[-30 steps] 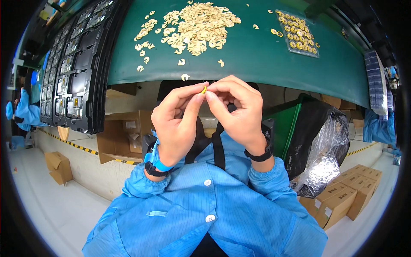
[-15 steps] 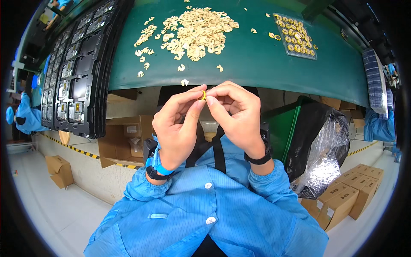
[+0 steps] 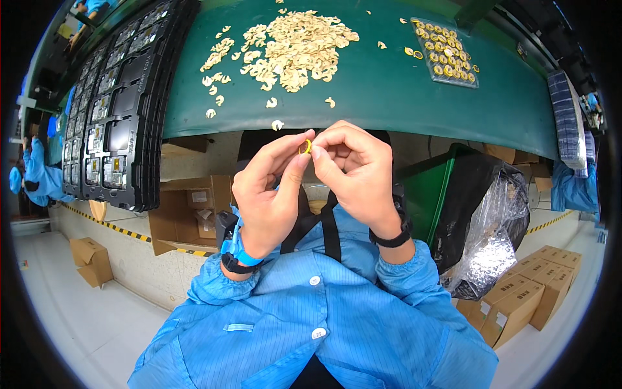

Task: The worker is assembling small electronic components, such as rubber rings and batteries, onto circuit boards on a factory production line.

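Between the fingertips of both hands, just off the table's near edge, is a small yellow ring (image 3: 306, 147). My left hand (image 3: 271, 188) pinches it from the left with thumb and forefinger. From the right, my right hand (image 3: 355, 175) pinches its other side, fingers curled in. Beyond them, a loose pile of cream, crescent-shaped pieces (image 3: 298, 52) lies on the green tabletop (image 3: 389, 104). One stray cream piece (image 3: 277, 125) rests at the table edge close to my left fingers. At the far right, a clear tray (image 3: 447, 55) carries rows of yellow rings, with a few loose ones beside it.
Stacked black trays (image 3: 129, 123) with metallic parts stand at the left. Under the table sit an open cardboard box (image 3: 184, 214) and a green bin (image 3: 427, 194) with a black, plastic-lined bag (image 3: 492, 220). Closed cartons (image 3: 518, 298) line the lower right floor. Other people in blue (image 3: 42, 172) are around.
The ring has tilted slightly between my fingertips, so its opening shows more. Both hands have otherwise stayed nearly in place.
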Action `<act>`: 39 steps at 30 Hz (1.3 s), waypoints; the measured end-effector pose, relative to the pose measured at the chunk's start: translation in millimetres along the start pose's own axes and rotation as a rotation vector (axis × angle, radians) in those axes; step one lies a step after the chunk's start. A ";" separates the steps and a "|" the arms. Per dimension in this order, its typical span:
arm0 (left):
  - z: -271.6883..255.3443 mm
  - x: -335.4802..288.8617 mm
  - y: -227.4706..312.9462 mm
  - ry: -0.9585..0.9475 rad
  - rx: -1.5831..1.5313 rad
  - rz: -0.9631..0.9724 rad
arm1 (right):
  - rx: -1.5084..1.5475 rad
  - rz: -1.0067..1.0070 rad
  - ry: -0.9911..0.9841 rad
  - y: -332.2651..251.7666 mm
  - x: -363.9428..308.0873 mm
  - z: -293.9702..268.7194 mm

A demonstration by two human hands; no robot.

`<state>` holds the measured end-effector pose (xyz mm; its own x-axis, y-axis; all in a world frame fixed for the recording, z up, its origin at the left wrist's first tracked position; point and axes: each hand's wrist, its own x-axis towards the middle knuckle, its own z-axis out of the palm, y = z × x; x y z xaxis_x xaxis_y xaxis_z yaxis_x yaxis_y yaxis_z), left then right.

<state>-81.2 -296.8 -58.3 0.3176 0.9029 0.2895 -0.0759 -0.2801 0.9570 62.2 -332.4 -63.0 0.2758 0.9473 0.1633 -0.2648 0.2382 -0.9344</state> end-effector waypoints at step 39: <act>-2.6 0.5 4.0 0.053 0.221 0.136 | 0.095 0.047 -0.056 -3.5 -4.2 0.3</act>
<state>-83.7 -296.6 -54.3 0.2681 0.8665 0.4212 0.0953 -0.4589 0.8834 61.7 -337.2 -60.3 0.2102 0.9675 0.1402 -0.3628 0.2104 -0.9078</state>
